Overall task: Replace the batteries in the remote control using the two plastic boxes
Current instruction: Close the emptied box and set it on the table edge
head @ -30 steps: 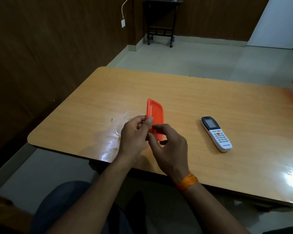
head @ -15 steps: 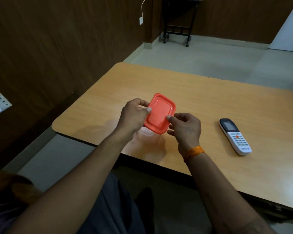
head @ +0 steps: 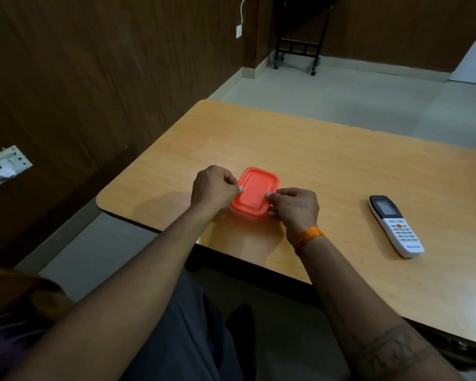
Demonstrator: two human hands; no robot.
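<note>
Dark trousers [head: 187, 339] seen at 6 o'clock, below table edge. Orange thread band [head: 308, 237] worn on right wrist. Orange lid [head: 254, 192] pinched at both sides over near-left part of wooden table [head: 313, 160]: left hand [head: 213, 188] clamped on its 9 o'clock edge, right hand [head: 296, 206] on its 3 o'clock edge. Clear plastic box [head: 241, 217] glimpsed beneath lid; contents cannot be told. Remote control [head: 395, 225] laid face up at 3 o'clock, well apart from hands. Wall socket [head: 4, 165] at 9 o'clock; black stand [head: 300, 34] at 12 o'clock
</note>
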